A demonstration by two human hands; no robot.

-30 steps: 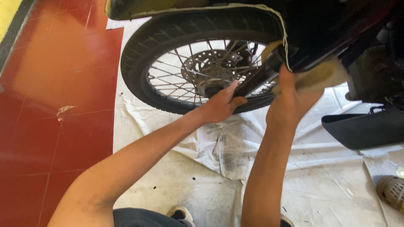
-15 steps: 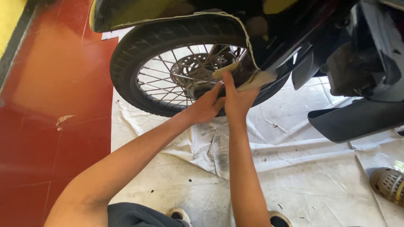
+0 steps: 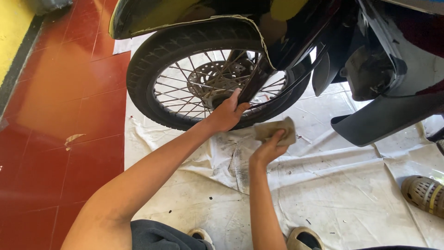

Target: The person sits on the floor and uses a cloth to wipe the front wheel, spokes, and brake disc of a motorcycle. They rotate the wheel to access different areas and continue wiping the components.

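Hands at a motorcycle's front wheel (image 3: pixel 185 69): left hand (image 3: pixel 226 113) (arm outstretched) grips the fork leg (image 3: pixel 254 78); right hand (image 3: pixel 268 148), nearer, pinches a folded tan cloth (image 3: pixel 276 130).

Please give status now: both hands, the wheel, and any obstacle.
Left hand gripping fork leg at front wheel. Right hand holds folded cloth, off the wheel. Nothing between.

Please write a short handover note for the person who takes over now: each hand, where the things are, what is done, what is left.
Left hand: grips the fork leg low, near the wheel hub.
Right hand: holds a folded tan pad, clear of the bike, above the white sheet.
Done: cannot tell how far the rubbing has got.
Left: likely bring the pad to the fork leg again.
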